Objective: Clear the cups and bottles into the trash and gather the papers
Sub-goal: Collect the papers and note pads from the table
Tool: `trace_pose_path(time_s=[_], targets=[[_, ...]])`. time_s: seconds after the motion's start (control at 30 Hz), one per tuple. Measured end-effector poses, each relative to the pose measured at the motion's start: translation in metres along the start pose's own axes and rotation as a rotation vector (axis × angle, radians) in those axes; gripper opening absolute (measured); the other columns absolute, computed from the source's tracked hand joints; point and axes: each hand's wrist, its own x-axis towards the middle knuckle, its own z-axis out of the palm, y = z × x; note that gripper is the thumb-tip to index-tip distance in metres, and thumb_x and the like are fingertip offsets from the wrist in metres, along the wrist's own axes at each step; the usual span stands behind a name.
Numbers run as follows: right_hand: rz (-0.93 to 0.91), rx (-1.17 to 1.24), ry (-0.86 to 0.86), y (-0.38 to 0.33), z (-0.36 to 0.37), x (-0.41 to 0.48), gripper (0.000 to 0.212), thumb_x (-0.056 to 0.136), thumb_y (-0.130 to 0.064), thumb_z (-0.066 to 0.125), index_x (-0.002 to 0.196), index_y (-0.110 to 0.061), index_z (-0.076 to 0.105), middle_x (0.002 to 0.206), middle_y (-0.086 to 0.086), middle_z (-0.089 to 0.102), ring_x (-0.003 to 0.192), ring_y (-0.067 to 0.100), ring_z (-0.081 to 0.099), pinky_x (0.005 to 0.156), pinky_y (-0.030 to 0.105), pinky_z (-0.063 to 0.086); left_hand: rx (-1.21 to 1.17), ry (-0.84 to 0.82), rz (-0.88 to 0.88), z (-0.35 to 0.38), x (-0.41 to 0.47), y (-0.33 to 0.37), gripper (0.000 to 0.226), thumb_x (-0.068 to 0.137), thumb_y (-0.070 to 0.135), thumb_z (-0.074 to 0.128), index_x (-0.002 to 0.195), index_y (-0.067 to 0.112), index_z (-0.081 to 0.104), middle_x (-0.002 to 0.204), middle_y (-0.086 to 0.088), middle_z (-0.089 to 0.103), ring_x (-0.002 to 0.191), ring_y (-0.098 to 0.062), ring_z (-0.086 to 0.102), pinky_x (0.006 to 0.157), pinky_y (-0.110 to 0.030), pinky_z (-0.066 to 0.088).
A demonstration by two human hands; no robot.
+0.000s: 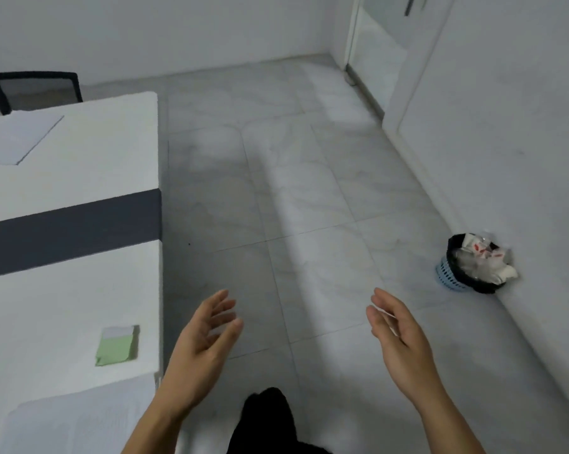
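Head view: both hands hang empty over the tiled floor, the left hand just off the table's right edge and the right hand nearer the wall, each with fingers spread loosely and palms turned inward, holding nothing. That reads as a pause between loads. The trash basket sits on the floor against the right wall, stuffed with crumpled cups and wrappers (it looks nearly full). On the table, a sheet of paper lies near the far left corner and a green-and-white pad near the right edge. A chair stands behind the table's far edge. Nothing blocks the floor path.
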Motion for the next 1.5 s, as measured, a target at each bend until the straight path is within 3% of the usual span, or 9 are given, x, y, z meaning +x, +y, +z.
trace_pose_path(time_s=[0.2, 0.37, 0.6, 0.73, 0.87, 1.0, 1.1, 1.3, 1.5], targets=[[-0.048, -0.113, -0.186, -0.036, 0.028, 0.141, 0.038, 0.095, -0.033, 0.060, 0.132, -0.036, 0.053, 0.131, -0.023, 0.056, 0.111, -0.018, 0.052, 0.086, 0.006, 0.046, -0.245, 0.342, -0.069, 0.011, 0.111, 0.014, 0.041, 0.094, 0.011, 0.061, 0.133, 0.021, 0.054, 0.117, 0.000, 0.068, 0.107, -0.012, 0.066, 0.092, -0.037, 0.054], [-0.088, -0.199, -0.226, -0.095, 0.052, 0.287, 0.043, 0.095, -0.032, 0.060, 0.138, -0.030, 0.052, 0.133, -0.019, 0.056, 0.105, -0.027, 0.048, 0.073, -0.006, 0.038, -0.334, 0.391, -0.138, 0.008, 0.259, 0.041, 0.034, 0.094, 0.011, 0.061, 0.124, 0.027, 0.057, 0.116, -0.006, 0.069, 0.107, -0.021, 0.067, 0.085, -0.036, 0.054], [-0.173, -0.095, -0.136, -0.221, 0.078, 0.460, 0.036, 0.094, -0.031, 0.061, 0.130, -0.036, 0.054, 0.127, -0.019, 0.060, 0.116, -0.002, 0.058, 0.098, 0.029, 0.048, -0.254, 0.361, -0.043, -0.029, 0.448, 0.142, 0.038, 0.095, 0.016, 0.062, 0.133, 0.022, 0.055, 0.117, 0.001, 0.068, 0.108, -0.015, 0.067, 0.084, -0.031, 0.054], [-0.188, -0.062, -0.140, -0.251, 0.112, 0.568, 0.038, 0.093, -0.031, 0.062, 0.130, -0.037, 0.054, 0.126, -0.018, 0.062, 0.116, 0.000, 0.059, 0.096, 0.029, 0.048, -0.222, 0.395, -0.015, -0.042, 0.561, 0.167, 0.037, 0.095, 0.018, 0.061, 0.131, 0.026, 0.055, 0.119, 0.000, 0.068, 0.109, -0.014, 0.066, 0.086, -0.033, 0.055], [-0.174, -0.073, -0.180, -0.279, 0.155, 0.690, 0.037, 0.093, -0.027, 0.063, 0.127, -0.038, 0.053, 0.125, -0.020, 0.061, 0.108, -0.016, 0.056, 0.081, 0.005, 0.044, -0.286, 0.509, -0.046, -0.044, 0.673, 0.179, 0.030, 0.094, 0.013, 0.061, 0.120, 0.028, 0.060, 0.113, -0.001, 0.071, 0.106, -0.018, 0.068, 0.086, -0.036, 0.054], [-0.163, -0.080, -0.263, -0.340, 0.203, 0.797, 0.033, 0.094, -0.025, 0.064, 0.120, -0.042, 0.055, 0.123, -0.019, 0.063, 0.108, -0.012, 0.059, 0.090, 0.023, 0.049, -0.338, 0.603, -0.123, -0.065, 0.756, 0.204, 0.031, 0.093, 0.010, 0.061, 0.116, 0.030, 0.061, 0.108, -0.001, 0.072, 0.105, -0.021, 0.068, 0.084, -0.036, 0.053], [-0.199, -0.125, -0.371, -0.399, 0.261, 0.869, 0.033, 0.094, -0.026, 0.063, 0.123, -0.041, 0.056, 0.122, -0.018, 0.064, 0.109, -0.009, 0.059, 0.094, 0.029, 0.051, -0.339, 0.714, -0.130, -0.103, 0.814, 0.224, 0.032, 0.094, 0.008, 0.061, 0.119, 0.028, 0.060, 0.109, -0.004, 0.071, 0.104, -0.019, 0.068, 0.086, -0.037, 0.053], [-0.316, -0.296, -0.675, -0.484, 0.418, 0.990, 0.039, 0.094, -0.028, 0.062, 0.132, -0.035, 0.054, 0.124, -0.022, 0.060, 0.107, -0.016, 0.055, 0.075, -0.002, 0.042, -0.374, 0.969, -0.153, -0.189, 0.927, 0.224, 0.034, 0.095, 0.008, 0.061, 0.127, 0.019, 0.058, 0.111, -0.002, 0.070, 0.100, -0.013, 0.067, 0.088, -0.037, 0.053], [-0.431, -0.433, -0.756, -0.555, 0.603, 1.095, 0.055, 0.088, -0.041, 0.067, 0.139, -0.041, 0.046, 0.135, -0.018, 0.051, 0.115, -0.004, 0.054, 0.093, 0.026, 0.050, -0.352, 1.017, -0.217, -0.306, 1.069, 0.201, 0.032, 0.095, 0.014, 0.062, 0.125, 0.025, 0.059, 0.114, 0.002, 0.068, 0.104, -0.016, 0.066, 0.085, -0.034, 0.054]])
